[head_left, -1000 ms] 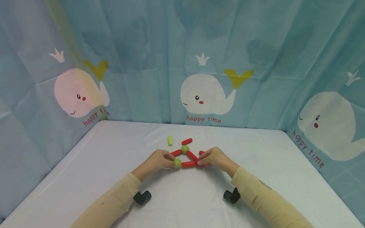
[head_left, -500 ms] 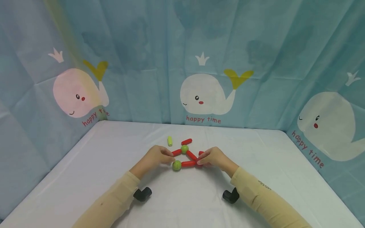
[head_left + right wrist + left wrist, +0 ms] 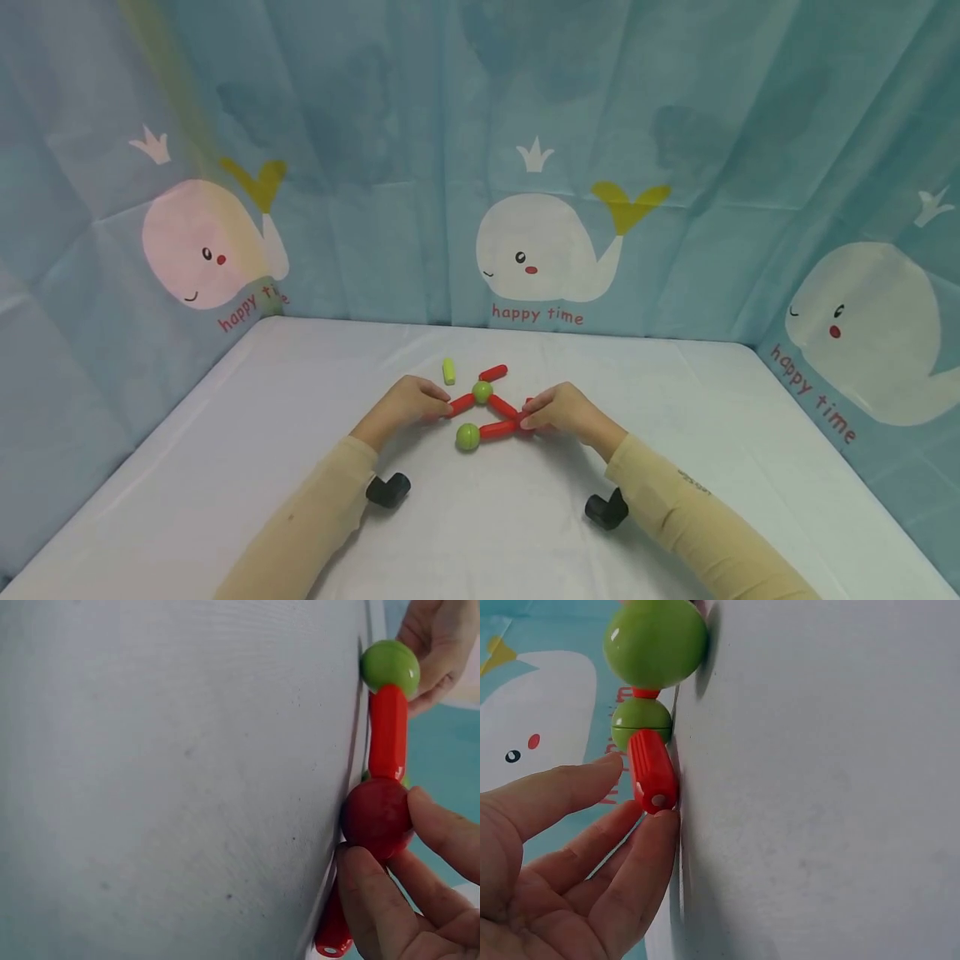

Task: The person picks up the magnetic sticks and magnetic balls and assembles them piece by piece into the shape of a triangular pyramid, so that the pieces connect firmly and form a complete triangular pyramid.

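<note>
My left hand (image 3: 407, 402) is at the free end of a red rod (image 3: 462, 405); in the left wrist view, fingertips touch its tip and the thumb lies along its side. That rod joins a small green ball (image 3: 482, 392) at the back. A second red rod (image 3: 502, 407) runs from this ball toward a red ball (image 3: 377, 817), pinched by my right hand (image 3: 570, 414). From the red ball another red rod (image 3: 498, 429) reaches a nearer green ball (image 3: 468, 437). The left rod's end stands apart from the nearer green ball. Fingers partly hide the red ball in the head view.
Behind the joined pieces lie a loose yellow-green rod (image 3: 448, 372) and a loose red rod (image 3: 493, 372). Another red rod (image 3: 334, 930) shows beneath the right hand. A white cloth (image 3: 480, 533) covers the table; a whale-print curtain (image 3: 375, 250) hangs behind it.
My left hand has left the nearer green ball and moved back to the left red rod. That rod and the rear green ball have shifted slightly left. The right hand stays at the red ball.
</note>
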Motion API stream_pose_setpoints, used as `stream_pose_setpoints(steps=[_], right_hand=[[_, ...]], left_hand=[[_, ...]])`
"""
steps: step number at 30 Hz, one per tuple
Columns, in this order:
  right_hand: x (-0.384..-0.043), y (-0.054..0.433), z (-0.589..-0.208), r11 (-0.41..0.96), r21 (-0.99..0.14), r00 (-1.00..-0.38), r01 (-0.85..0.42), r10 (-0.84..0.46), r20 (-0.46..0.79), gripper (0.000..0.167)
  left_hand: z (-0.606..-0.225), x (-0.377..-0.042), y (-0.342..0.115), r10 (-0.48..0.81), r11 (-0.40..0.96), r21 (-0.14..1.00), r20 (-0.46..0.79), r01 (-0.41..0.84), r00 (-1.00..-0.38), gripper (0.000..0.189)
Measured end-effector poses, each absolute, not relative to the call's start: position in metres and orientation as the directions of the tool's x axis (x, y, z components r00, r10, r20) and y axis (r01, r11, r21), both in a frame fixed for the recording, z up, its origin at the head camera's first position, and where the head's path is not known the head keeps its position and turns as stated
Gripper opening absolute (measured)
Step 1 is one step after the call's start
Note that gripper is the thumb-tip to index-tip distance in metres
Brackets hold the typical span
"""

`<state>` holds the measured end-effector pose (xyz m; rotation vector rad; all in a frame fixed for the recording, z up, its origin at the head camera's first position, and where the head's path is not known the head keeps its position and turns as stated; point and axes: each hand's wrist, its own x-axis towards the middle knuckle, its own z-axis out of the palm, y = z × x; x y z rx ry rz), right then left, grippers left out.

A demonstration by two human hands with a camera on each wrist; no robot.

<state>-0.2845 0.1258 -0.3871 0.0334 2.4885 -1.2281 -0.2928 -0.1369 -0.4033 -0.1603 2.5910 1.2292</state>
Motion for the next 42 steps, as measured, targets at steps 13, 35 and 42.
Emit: stream_pose_setpoints(steps=[13, 35, 42], right_hand=[[-0.288, 0.126, -0.383, 0.689, -0.719, -0.924, 0.097, -0.207, -0.323, 0.025], [-0.254, 0.121, -0.391, 0.298, -0.871, -0.841, 0.391, -0.268, -0.469, 0.027], [-0.248, 0.116, -0.398, 0.239, -0.866, -0.806, 0.44, -0.32, -0.498, 0.028]], left_hand=[[-0.404, -0.29, -0.14, 0.068, 0.677, 0.715, -0.298, -0.175, -0.952, 0.02], [-0.4, -0.306, -0.129, 0.097, 0.575, 0.799, -0.28, -0.176, -0.955, 0.034], [-0.402, -0.308, -0.122, 0.153, 0.605, 0.786, -0.276, -0.131, -0.949, 0.027]])
